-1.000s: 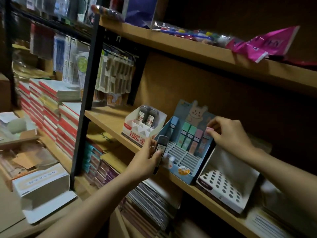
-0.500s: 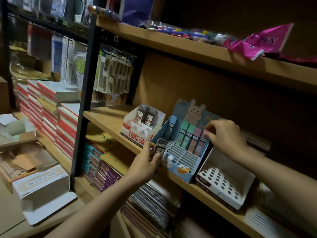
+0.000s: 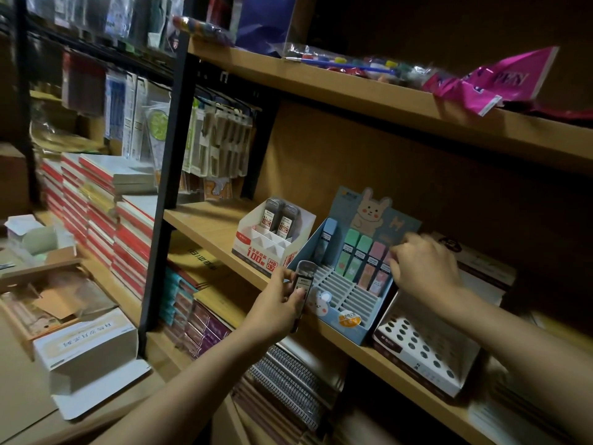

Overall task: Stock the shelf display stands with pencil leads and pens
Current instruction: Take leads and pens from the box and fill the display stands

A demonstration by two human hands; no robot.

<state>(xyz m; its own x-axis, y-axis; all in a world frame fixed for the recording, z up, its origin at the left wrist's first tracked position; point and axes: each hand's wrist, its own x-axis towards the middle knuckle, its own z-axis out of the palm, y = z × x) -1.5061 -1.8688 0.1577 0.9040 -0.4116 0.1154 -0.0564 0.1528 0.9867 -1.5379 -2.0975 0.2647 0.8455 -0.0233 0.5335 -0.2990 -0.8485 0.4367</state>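
On the middle shelf (image 3: 205,220): three display stands sit in a row along the front edge.
Left hand (image 3: 276,308): it grips a dark lead case (image 3: 303,284) upright, thumb and fingers curled round its lower half, just in front of the blue stand.
Lead case: its top sits level with the blue stand's near left corner, and it touches nothing but the hand, as far as can be seen.
Right hand (image 3: 423,264): fingers curled, tips pinching at the pink cases (image 3: 375,268) in the blue stand's back row; whether it holds one fully cannot be told.
Blue stand (image 3: 340,313): between the two hands, with a rabbit card at the back and slotted rows in front; one blue, two green and the pink cases stand in its back row.
White stand (image 3: 256,248): just left of the left hand and beyond it, holding two dark lead cases (image 3: 279,216) upright at the rear.
Holed stand (image 3: 423,348): below the right wrist, white top with round dark holes.
Open box (image 3: 86,351): well left of the left forearm, low down, flap hanging open.
Notebook stacks (image 3: 96,203): far left, red and white spines.
Upper shelf (image 3: 369,91): above both hands, bearing a pink packet (image 3: 500,81).
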